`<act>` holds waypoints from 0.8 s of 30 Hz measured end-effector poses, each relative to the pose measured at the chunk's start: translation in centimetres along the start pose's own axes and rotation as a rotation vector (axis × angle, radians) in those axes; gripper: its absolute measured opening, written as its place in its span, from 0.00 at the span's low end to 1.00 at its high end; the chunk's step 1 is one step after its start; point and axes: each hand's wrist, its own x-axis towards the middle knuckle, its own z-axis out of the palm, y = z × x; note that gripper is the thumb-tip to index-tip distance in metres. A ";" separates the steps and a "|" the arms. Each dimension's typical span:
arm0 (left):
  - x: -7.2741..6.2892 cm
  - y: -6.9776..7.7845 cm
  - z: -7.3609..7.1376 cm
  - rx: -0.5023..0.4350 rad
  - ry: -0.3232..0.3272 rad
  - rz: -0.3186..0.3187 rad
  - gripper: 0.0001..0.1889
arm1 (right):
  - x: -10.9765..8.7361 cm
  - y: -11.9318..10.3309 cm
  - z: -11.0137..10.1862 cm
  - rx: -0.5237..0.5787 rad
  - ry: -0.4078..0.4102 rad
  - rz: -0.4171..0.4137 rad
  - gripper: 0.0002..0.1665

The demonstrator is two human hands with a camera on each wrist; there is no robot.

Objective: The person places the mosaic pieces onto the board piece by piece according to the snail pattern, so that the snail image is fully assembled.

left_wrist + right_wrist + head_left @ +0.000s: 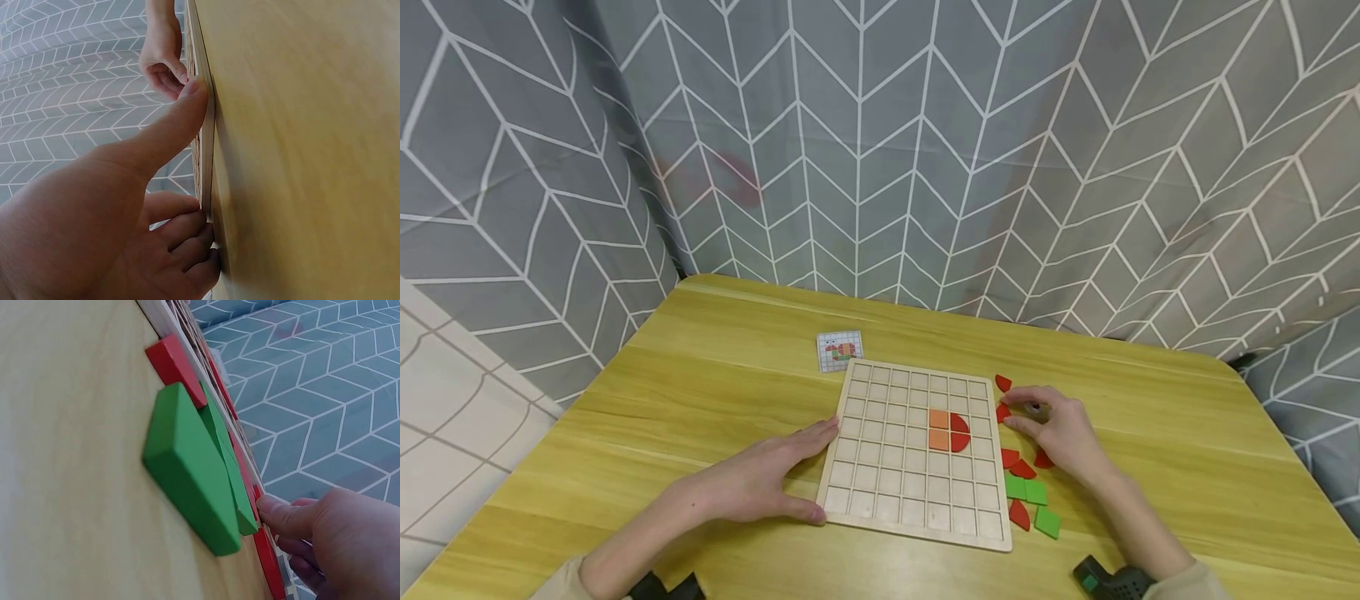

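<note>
A wooden grid board lies on the table, holding two orange squares and two red quarter-circle pieces in neighbouring cells. My left hand rests along the board's left edge, thumb by the near corner and fingers farther up. In the left wrist view, the left thumb presses against the board's side. At the right edge, my right hand pinches a red quarter-circle piece between thumb and fingers. In the right wrist view, the right thumb partly hides that piece.
Loose red pieces and green squares lie along the board's right side, some overlapping. One red piece sits beyond the right hand. A pattern card touches the board's far left corner. A patterned curtain hangs behind the table.
</note>
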 end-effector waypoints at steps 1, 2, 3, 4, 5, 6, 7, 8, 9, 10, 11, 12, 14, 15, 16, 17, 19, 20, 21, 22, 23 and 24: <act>0.0 0.0 0.0 -0.002 -0.001 -0.001 0.56 | 0.0 0.0 0.0 -0.002 0.005 -0.002 0.16; 0.0 0.0 0.0 -0.005 -0.001 -0.001 0.56 | 0.0 0.0 0.0 -0.008 0.013 -0.007 0.16; 0.0 0.0 0.0 -0.007 -0.001 -0.002 0.56 | 0.0 0.1 0.0 -0.013 0.020 -0.013 0.16; 0.0 0.0 0.0 -0.010 -0.001 -0.002 0.56 | 0.1 0.1 0.1 -0.015 0.028 -0.020 0.17; 0.0 0.0 0.0 -0.012 -0.001 -0.002 0.56 | 0.1 0.2 0.1 -0.019 0.037 -0.031 0.17; 0.1 0.0 0.0 -0.013 -0.001 -0.001 0.56 | 0.1 0.3 0.2 -0.022 0.048 -0.044 0.17; 0.1 0.0 0.0 -0.014 -0.001 -0.001 0.56 | 0.1 0.3 0.2 -0.028 0.059 -0.059 0.17; 0.1 0.0 0.0 -0.014 -0.001 -0.001 0.56 | 0.1 0.4 0.3 -0.033 0.070 -0.075 0.18; 0.1 0.0 0.0 -0.014 -0.002 -0.002 0.56 | 0.1 0.5 0.3 -0.035 0.081 -0.093 0.18; 0.1 0.0 0.0 -0.012 -0.002 -0.002 0.56 | 0.1 0.6 0.3 -0.037 0.092 -0.110 0.18; 0.1 0.0 0.0 -0.012 -0.002 -0.004 0.56 | 0.1 0.7 0.3 -0.041 0.102 -0.128 0.18; 0.1 0.0 0.0 -0.010 -0.001 -0.003 0.56 | 0.1 0.9 0.3 -0.041 0.109 -0.140 0.18; 0.0 0.0 0.0 -0.005 0.001 -0.007 0.56 | 0.2 1.1 0.2 -0.037 0.113 -0.128 0.17; 0.0 0.0 0.0 -0.004 0.001 -0.008 0.56 | 0.2 1.1 0.1 -0.032 0.116 -0.112 0.17; 0.0 0.0 0.0 -0.003 0.001 -0.008 0.56 | 0.2 1.0 0.0 -0.024 0.118 -0.087 0.16; 0.0 0.0 0.0 -0.002 0.000 -0.009 0.56 | 0.2 0.8 -0.1 -0.014 0.118 -0.054 0.16; 0.0 -0.1 0.0 -0.001 -0.003 -0.010 0.56 | 0.1 0.0 -0.4 0.005 0.115 0.025 0.17; 0.0 -0.1 0.0 -0.001 -0.004 -0.010 0.56 | 0.1 -0.5 -0.4 0.019 0.112 0.055 0.18; 0.0 -0.1 -0.1 -0.005 -0.005 -0.011 0.56 | 0.0 -1.1 -0.4 0.028 0.109 0.081 0.18; 0.1 -0.1 0.0 -0.008 -0.007 -0.011 0.56 | -0.1 -1.6 -0.3 0.039 0.099 0.109 0.19; 0.1 -0.1 0.0 -0.010 -0.007 -0.010 0.56 | -0.2 -2.0 -0.2 0.051 0.087 0.133 0.20; 0.2 -0.1 0.0 -0.015 -0.006 -0.010 0.56 | -0.2 -2.5 -0.1 0.067 0.076 0.154 0.21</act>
